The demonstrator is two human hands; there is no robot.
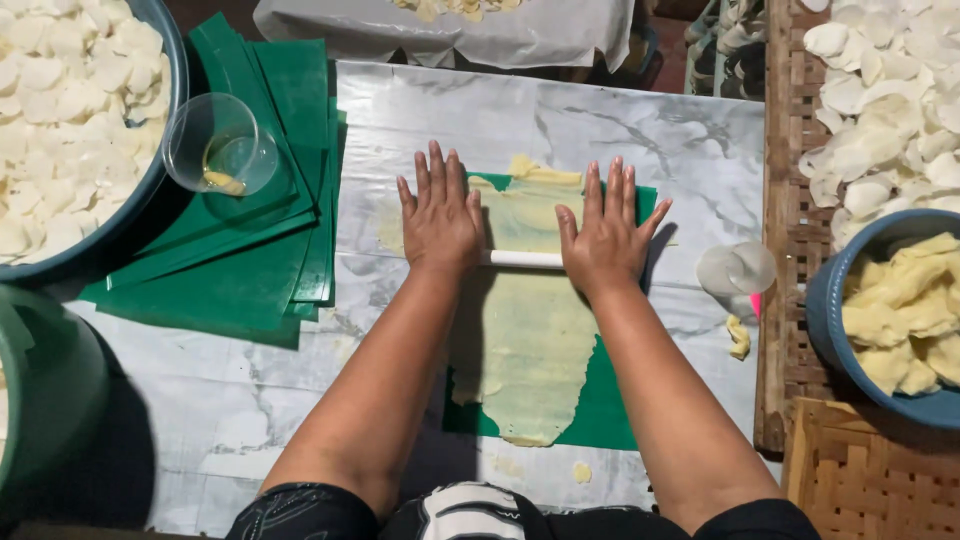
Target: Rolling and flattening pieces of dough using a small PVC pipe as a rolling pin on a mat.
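- Hands flat: left hand and right hand press open-palmed, fingers spread, on a white rolling pin, gripping nothing.
- Pin's long axis runs left to right across a pale dough sheet, itself stretched lengthwise toward the person on a green plastic sheet atop the marble table.
- Stacked green sheets and a clear cup sit left; a blue bowl of dough lumps sits right, well clear.

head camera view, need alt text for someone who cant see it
Both hands, left hand and right hand, press flat on a white rolling pin, flattening pale yellow dough on a green sheet atop a marble-patterned table.
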